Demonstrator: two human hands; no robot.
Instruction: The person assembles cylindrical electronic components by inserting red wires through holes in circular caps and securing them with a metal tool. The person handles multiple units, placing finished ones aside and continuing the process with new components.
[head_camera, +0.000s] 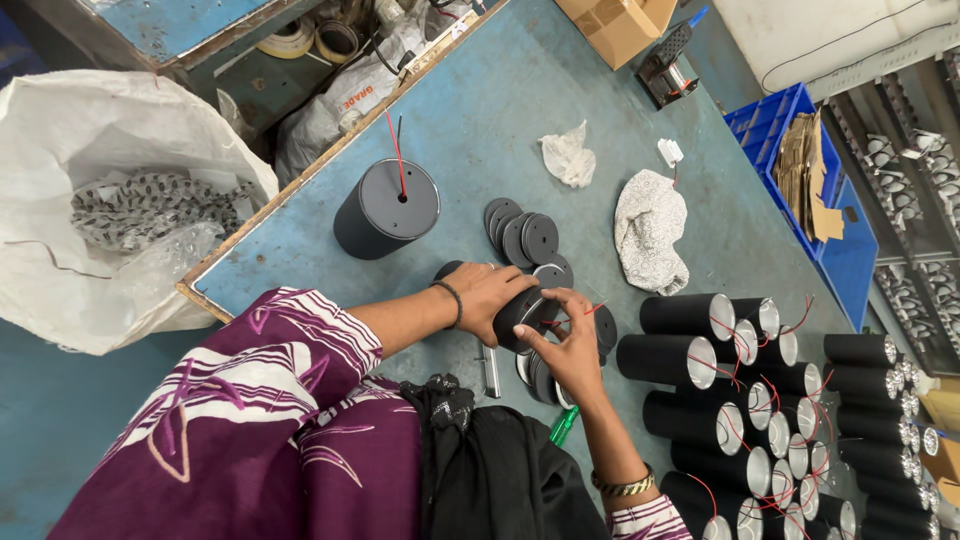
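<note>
My left hand (487, 292) is wrapped around a black cylindrical housing (518, 312) lying on its side on the blue table (470, 120). My right hand (570, 340) presses its fingers against the open end of that housing, by thin red and black wires. Flat black round discs (522, 234) lie spread just beyond my hands, and more discs sit stacked under my right hand. A finished black cylinder (385, 208) stands upright farther off, with a red and a black wire rising from its lid.
Several black cylinders with silver insides and red wires (740, 390) lie piled at the right. A patterned cloth (650, 230) and a crumpled white rag (568, 155) lie beyond. A white sack of metal parts (120, 200) stands left. A blue crate (815, 180) holds cardboard.
</note>
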